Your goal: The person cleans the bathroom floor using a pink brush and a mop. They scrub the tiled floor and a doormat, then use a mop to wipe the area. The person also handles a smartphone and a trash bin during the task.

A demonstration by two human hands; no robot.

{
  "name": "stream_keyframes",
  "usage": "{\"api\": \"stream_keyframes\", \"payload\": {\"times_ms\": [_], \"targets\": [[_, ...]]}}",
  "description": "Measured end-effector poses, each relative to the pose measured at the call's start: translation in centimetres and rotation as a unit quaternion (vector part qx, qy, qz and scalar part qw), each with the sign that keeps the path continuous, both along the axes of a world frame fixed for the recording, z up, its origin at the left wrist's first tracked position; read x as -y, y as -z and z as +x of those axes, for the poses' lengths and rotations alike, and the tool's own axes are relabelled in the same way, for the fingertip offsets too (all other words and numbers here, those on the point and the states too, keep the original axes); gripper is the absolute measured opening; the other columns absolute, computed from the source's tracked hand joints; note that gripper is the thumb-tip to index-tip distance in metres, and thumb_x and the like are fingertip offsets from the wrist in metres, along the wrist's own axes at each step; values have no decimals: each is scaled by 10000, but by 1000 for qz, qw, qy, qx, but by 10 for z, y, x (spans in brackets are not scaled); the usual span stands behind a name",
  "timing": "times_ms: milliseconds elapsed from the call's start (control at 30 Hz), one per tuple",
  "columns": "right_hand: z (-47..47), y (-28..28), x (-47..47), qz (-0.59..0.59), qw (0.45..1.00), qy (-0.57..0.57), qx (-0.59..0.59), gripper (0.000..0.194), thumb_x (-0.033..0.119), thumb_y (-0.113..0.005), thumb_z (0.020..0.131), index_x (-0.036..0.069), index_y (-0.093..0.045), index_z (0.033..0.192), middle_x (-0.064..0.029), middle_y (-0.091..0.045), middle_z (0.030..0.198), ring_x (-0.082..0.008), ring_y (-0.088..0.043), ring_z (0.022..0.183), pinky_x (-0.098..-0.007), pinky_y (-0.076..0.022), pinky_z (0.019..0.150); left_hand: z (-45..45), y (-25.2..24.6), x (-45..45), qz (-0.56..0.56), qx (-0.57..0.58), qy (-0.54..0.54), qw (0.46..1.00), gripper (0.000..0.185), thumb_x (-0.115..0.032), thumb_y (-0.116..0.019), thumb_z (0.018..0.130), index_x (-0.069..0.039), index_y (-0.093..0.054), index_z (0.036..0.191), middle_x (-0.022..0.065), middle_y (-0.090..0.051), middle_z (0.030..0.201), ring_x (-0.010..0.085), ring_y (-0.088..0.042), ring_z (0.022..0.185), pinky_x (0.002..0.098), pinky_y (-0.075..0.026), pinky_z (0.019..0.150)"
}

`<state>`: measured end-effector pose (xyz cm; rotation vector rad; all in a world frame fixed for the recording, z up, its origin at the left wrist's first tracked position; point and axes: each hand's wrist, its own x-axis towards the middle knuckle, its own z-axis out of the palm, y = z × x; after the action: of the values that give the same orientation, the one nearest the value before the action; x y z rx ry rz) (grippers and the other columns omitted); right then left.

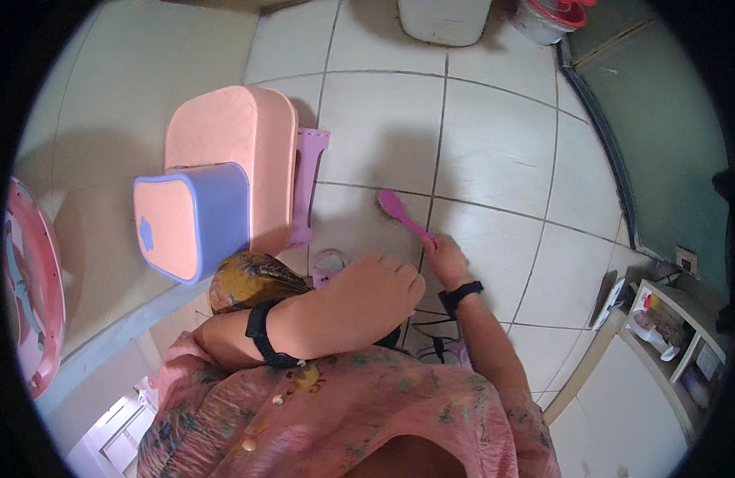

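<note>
In my right hand [446, 263] is the handle of a bright pink scrubbing brush [408, 220]. Its head points up and left, with the bristle edge close to the tiled floor [493, 149]; whether it touches is unclear. My left hand [367, 293] crosses in front of my body with the fingers curled under. The palm is hidden, so I cannot see whether anything is in it. A small purple object with a clear round part [327, 266] shows just beyond the left hand, partly covered by it.
On the left, a large peach plastic tub [224, 125] and a smaller blue-and-peach bin [221, 209] stand by a purple plastic stool [310, 179]. A pink basin [44, 299] is at far left. A whitish bin [445, 21] and red-rimmed bucket [547, 24] stand ahead; shelves [672, 334] are right.
</note>
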<state>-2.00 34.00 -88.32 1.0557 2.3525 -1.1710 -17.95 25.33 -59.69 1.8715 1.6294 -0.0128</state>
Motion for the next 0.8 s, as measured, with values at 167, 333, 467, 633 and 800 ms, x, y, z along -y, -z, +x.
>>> {"api": "stream_keyframes", "payload": {"times_ms": [167, 333, 467, 633, 800], "targets": [[22, -44, -74, 93, 966, -232, 73, 442, 478, -413, 908, 92, -628, 917, -167, -646, 806, -339, -631, 750, -468, -491, 636, -4, -1, 1, -7, 3, -14, 1000, 249, -203, -551, 818, -8, -528, 972, 111, -564, 931, 271, -556, 887, 377, -425, 794], [94, -45, -177, 158, 987, -16, 11, 465, 494, -416, 913, 81, -612, 828, -134, -611, 637, -319, -591, 580, -423, -474, 549, -5, -2, -1, -21, 24, -8, 999, 294, -210, -560, 829, 1, -529, 1032, 114, -572, 960, 277, -557, 907, 376, -426, 807], [155, -16, -230, -82, 896, 433, -49, 447, 443, -412, 934, 64, -582, 770, -52, -496, 523, -200, -496, 446, -323, -413, 419, -6, -3, -1, 10, 27, -26, 999, 329, -238, -566, 832, -1, -528, 1058, 120, -574, 961, 274, -561, 922, 375, -428, 811], [117, 40, -203, -94, 824, 547, -115, 431, 389, -412, 941, 29, -583, 777, -56, -486, 561, -153, -494, 476, -327, -394, 415, 1, -2, -6, -18, -23, 13, 999, 356, -262, -564, 833, -1, -526, 1072, 118, -576, 946, 272, -564, 903, 373, -430, 801], [14, 31, -120, -33, 966, 247, -70, 470, 445, -413, 926, 19, -609, 886, -200, -630, 804, -356, -607, 791, -431, -468, 716, 3, -2, -10, -39, -24, 28, 999, 346, -261, -557, 840, -1, -524, 1065, 113, -576, 930, 265, -561, 895, 368, -428, 794]]}}
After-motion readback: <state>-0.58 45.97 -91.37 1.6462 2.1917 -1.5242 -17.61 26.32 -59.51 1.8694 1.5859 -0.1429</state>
